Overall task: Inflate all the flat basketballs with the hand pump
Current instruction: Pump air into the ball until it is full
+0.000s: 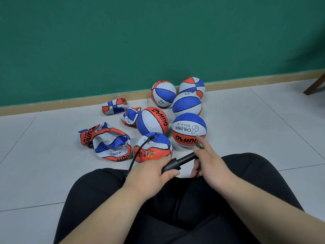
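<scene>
Head view: left hand [152,174] grips the hand pump [177,163] barrel; right hand [209,160] apparently curled round its handle. Connected basketball [153,149] sits on floor [246,138]. Recommend full, straight strokes, needle [156,134] undisturbed.

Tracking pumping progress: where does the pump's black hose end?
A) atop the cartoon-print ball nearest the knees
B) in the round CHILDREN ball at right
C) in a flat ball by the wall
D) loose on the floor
A: the black hose from the hand pump ends at the top of the cartoon-print ball.
</scene>
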